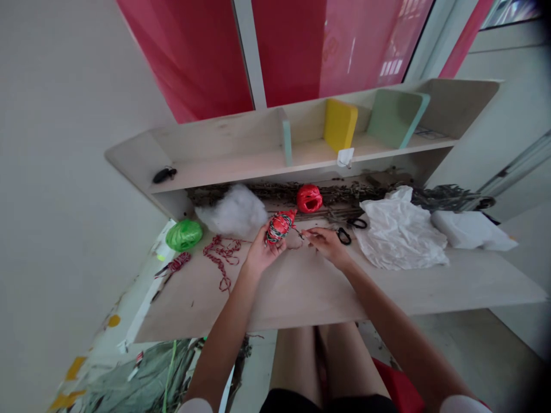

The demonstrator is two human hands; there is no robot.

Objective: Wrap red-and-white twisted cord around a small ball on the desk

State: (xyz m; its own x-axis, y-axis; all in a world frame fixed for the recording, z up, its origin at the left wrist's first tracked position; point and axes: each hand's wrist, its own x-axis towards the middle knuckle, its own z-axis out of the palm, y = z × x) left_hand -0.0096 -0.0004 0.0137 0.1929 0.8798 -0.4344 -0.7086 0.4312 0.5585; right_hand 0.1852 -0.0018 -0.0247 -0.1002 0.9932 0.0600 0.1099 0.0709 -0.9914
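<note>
My left hand [262,253] grips a red bundle [280,225] wound with dark and white striped cord. My right hand [327,244] pinches a thin strand of cord [300,233] that runs to the bundle. Just beyond it lie black-handled scissors [346,230]. A loose tangle of red and white twine [221,258] rests left of my hands on the pale wooden desk [301,292]. Near the tangle sit a green raffia ball [184,235] and a wad of white cotton stuffing [232,211]. A red raffia ball [309,198] lies behind the bundle.
Crumpled white plastic [400,229] and a folded white sheet [471,229] lie on the right. Dried twigs [301,194] run along the back under a shelf [219,163] holding a yellow block [340,124] and a black insect-like object [164,174]. Green leaves [138,373] lie on the floor.
</note>
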